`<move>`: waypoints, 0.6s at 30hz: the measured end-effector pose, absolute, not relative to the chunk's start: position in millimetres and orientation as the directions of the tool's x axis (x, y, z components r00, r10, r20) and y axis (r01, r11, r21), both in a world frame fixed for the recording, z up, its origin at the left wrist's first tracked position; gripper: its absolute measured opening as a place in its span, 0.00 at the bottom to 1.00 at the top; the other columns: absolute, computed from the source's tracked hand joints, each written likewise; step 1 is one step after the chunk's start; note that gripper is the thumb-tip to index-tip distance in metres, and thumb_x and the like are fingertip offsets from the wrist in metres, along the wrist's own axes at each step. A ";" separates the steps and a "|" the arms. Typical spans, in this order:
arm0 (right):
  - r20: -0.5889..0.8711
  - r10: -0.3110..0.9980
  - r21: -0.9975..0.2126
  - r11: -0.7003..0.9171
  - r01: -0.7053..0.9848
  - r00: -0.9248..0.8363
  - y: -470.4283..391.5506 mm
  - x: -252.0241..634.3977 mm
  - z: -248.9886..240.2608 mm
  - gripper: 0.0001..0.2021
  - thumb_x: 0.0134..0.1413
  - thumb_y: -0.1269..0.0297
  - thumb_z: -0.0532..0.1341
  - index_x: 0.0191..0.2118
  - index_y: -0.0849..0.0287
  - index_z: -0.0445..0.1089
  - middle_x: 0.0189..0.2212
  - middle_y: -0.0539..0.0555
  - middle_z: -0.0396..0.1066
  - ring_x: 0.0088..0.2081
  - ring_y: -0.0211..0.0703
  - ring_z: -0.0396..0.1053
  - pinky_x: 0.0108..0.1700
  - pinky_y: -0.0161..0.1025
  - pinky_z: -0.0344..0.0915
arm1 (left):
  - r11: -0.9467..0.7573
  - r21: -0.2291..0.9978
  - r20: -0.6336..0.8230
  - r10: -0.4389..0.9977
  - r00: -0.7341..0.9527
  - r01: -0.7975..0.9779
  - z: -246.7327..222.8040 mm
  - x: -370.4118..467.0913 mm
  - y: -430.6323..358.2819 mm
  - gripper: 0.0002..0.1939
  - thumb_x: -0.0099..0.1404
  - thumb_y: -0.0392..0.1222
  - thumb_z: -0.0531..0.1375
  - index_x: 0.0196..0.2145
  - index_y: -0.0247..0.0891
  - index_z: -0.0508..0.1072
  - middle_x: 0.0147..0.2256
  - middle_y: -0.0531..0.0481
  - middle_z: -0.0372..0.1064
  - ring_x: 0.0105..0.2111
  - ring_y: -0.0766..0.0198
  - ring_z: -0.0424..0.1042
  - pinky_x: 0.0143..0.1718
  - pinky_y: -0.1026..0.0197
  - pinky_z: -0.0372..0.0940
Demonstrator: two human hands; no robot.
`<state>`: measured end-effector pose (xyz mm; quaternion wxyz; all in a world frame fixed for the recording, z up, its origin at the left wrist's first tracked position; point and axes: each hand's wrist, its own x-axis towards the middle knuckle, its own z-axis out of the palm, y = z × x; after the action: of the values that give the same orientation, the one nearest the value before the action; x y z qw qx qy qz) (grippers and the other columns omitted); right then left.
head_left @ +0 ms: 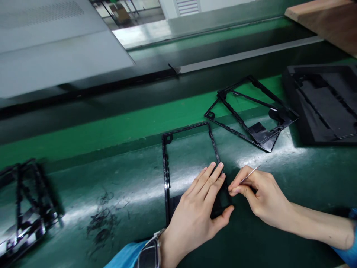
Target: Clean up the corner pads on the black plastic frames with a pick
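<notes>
Green bench top [134, 223], glossy, with a brighter green band crossing it farther back. A black rectangular plastic frame [166, 171] lies flat at the near middle, its long sides running from near to far; a small tab with a hole sits in its far left corner.

Left hand [199, 208]: palm down over the near right part of this frame, fingers extended close together, tips at the right rail, thumb spread to the right. Laid flat rather than gripping. Wristwatch [150, 255] and blue sleeve [126, 255] behind it.

Right hand [263, 197]: just right of the right rail, thumb and fingers in a narrow pinch on a thin metal tool [252, 174], its upper end slanting far and right. Working end hidden by the fingers; cannot tell whether it touches the frame.

Farther right: two overlapping black frames [234, 113], set askew to each other. Beyond them at the right edge, a black tray [302, 130] with black frame parts [320, 108] inside. Near left: a blurred pile of black frames [36, 186]. Between pile and middle frame: loose curly black shavings [103, 223].
</notes>
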<state>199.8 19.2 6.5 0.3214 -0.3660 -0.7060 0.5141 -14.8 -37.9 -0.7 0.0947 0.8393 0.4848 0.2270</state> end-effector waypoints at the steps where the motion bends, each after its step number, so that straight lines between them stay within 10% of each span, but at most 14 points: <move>1: 0.071 0.852 -0.964 0.192 0.183 -0.519 19.0 200.0 6.1 0.10 0.69 0.77 0.57 0.40 0.55 0.73 0.35 0.51 0.76 0.35 0.41 0.81 0.39 0.39 0.81 | -0.512 0.380 0.289 0.857 0.426 0.770 -0.6 -15.0 -37.8 0.30 0.72 0.43 0.63 0.67 0.30 0.64 0.70 0.31 0.63 0.72 0.43 0.61 0.67 0.39 0.69; 18: 0.081 0.858 -0.961 0.202 0.188 -0.507 19.5 199.7 6.5 0.09 0.70 0.75 0.58 0.41 0.55 0.73 0.36 0.51 0.78 0.35 0.42 0.82 0.38 0.39 0.81 | -0.515 0.376 0.287 0.855 0.431 0.771 -0.9 -14.7 -37.5 0.30 0.72 0.44 0.63 0.67 0.29 0.64 0.70 0.30 0.63 0.72 0.42 0.61 0.67 0.38 0.69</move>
<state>199.7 19.5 6.5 0.3280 -0.3724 -0.7023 0.5103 -14.7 -37.5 -0.9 0.0941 0.8407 0.4835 0.2249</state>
